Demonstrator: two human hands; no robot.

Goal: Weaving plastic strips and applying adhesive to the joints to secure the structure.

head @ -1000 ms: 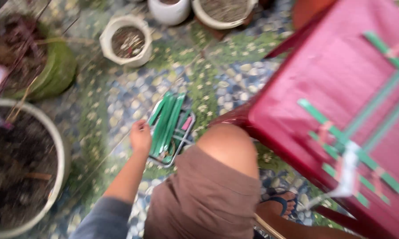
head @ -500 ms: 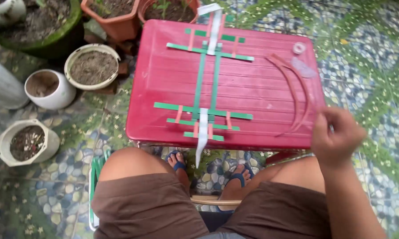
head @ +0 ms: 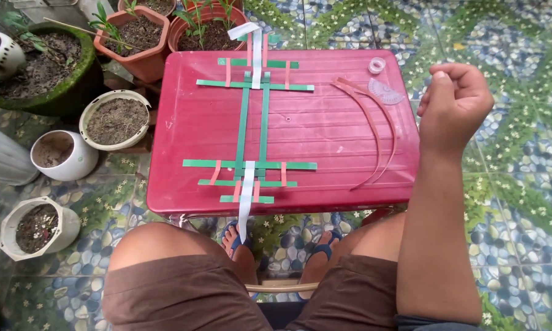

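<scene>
The right hand [head: 453, 101] is raised above the right edge of the red plastic bench [head: 325, 129], its fingers [head: 450, 76] curled together into a loose fist; whether anything thin is pinched inside cannot be told. The left hand is out of view. Nearest that fist, on the bench's right part, lie two long curved pinkish strips [head: 377, 132], with a small roll of clear tape [head: 377, 65] and a clear protractor [head: 386, 93] near the far right corner. Left of centre on the bench lies a flat lattice of strips [head: 251, 122]: two long green strips run away from the person, crossed near both ends by shorter green strips and short pink ones, and a white strip [head: 246, 202] hangs over the near edge, with another white piece at the far end. The person sits with both knees under the near edge, in brown shorts [head: 184, 294] and blue sandals [head: 322, 245]. Left of the bench stand several soil-filled pots [head: 113, 119] on a patterned pebble-print floor [head: 521, 202].
</scene>
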